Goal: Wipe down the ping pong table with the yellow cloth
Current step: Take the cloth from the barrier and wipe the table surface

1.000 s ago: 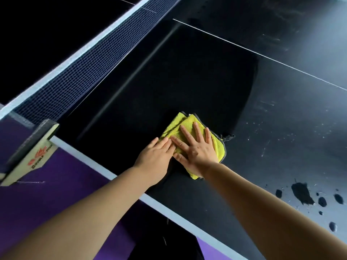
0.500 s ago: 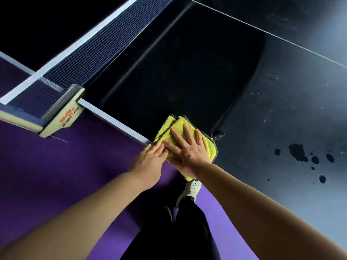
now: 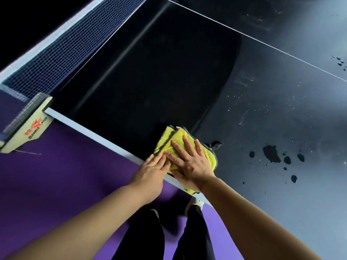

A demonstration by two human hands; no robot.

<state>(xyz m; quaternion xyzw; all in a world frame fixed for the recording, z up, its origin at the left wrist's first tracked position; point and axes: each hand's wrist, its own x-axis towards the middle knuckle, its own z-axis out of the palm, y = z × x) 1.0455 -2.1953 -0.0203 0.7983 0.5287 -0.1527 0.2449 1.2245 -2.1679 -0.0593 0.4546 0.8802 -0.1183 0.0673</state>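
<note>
Cloth (image 3: 174,141) at the near edge of the ping pong table (image 3: 262,203), both hands by it.
The cloth lies on the table and hangs partly over its edge. The right hand (image 3: 193,162) rests flat on the cloth; the left hand (image 3: 150,171) is just left of it, fingertips touching it. Splashes (image 3: 272,153) lie on the table right of the cloth. The net (image 3: 62,51) and its clamp (image 3: 28,124) stand well to the cloth's left.
</note>
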